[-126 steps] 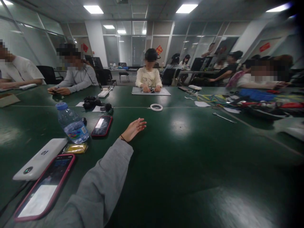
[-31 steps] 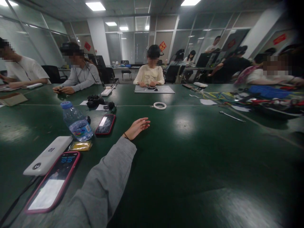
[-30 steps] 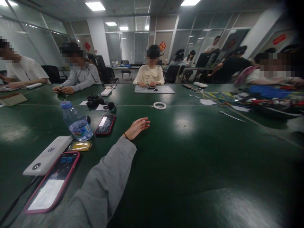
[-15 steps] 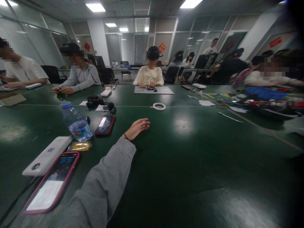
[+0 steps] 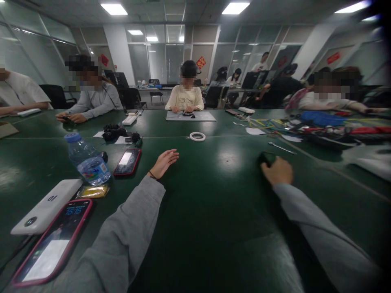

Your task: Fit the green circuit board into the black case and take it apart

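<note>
My left hand (image 5: 164, 163) is over the green table (image 5: 214, 203), fingers stretched out toward the right and holding nothing. A phone with a red edge (image 5: 127, 162) lies just left of it. On the right, my right hand (image 5: 277, 170) is closed round a dark object (image 5: 268, 158), blurred by motion and too unclear to name. Beyond that hand a thin metal tool (image 5: 282, 148) lies on the table. A white ring (image 5: 197, 136) lies farther back, between my two hands.
At the left are a water bottle (image 5: 88, 160), a yellow packet (image 5: 93, 191), a white power bank (image 5: 49, 205) and a larger phone (image 5: 55, 244). Tangled cables and a blue item (image 5: 322, 119) are at the far right. People sit round the table.
My right hand has come into view at the right with the dark object in it. The view has turned slightly right, so everything sits farther left. My left hand stays spread.
</note>
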Available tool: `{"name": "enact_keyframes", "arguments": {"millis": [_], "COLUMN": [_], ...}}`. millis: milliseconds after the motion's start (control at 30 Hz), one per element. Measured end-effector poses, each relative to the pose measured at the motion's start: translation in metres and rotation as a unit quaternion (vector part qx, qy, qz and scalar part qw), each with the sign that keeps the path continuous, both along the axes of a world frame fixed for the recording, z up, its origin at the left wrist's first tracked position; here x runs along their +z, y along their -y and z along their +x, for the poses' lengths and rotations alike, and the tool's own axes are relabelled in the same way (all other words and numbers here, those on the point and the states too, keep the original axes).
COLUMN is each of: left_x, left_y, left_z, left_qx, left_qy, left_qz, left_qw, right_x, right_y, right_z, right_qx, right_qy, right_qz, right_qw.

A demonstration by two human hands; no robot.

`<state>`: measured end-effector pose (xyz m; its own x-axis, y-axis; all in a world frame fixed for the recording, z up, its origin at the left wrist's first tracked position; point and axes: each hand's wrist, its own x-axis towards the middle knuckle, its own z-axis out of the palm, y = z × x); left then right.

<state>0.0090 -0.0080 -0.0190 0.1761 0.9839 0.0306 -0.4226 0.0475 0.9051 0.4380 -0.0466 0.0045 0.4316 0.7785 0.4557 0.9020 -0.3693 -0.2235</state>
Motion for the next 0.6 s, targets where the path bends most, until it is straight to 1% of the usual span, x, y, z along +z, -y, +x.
{"name": "enact_keyframes", "arguments": {"millis": [67,133,200,233,267,300,367,467,600], "left_x": [-0.003,-0.005,-0.005,-0.005,-0.004,-0.003,-0.001,-0.001,-0.004], "left_y": [-0.005,-0.008,-0.009,-0.008,-0.007,-0.007,-0.006,-0.007,-0.009], "left_z": [-0.003,-0.003,-0.001,0.000,0.002,0.003,0.004,0.002,0.000], "left_qx": [0.031,0.047,0.054,0.058,0.061,0.060,0.043,0.020,0.011], "left_qy": [-0.004,-0.007,-0.017,-0.021,-0.021,-0.012,0.003,0.010,0.006], "left_qz": [0.006,0.006,0.008,0.011,0.024,0.041,0.046,0.036,0.038], "left_qw": [0.999,0.999,0.998,0.998,0.998,0.997,0.998,0.999,0.999], "right_x": [-0.014,-0.025,-0.031,-0.032,-0.032,-0.031,-0.030,-0.028,-0.030], "right_y": [-0.026,-0.037,-0.032,-0.026,-0.019,-0.011,-0.001,0.001,-0.005], "right_z": [-0.070,-0.147,-0.212,-0.237,-0.254,-0.266,-0.273,-0.267,-0.261], "right_qx": [0.108,0.234,0.351,0.400,0.435,0.457,0.470,0.454,0.433], "right_qy": [0.006,0.006,0.006,0.005,0.003,-0.001,-0.015,-0.041,-0.063], "right_qz": [0.014,0.036,0.052,0.051,0.048,0.046,0.045,0.056,0.072], "right_qw": [0.994,0.972,0.935,0.915,0.899,0.888,0.882,0.888,0.896]}}
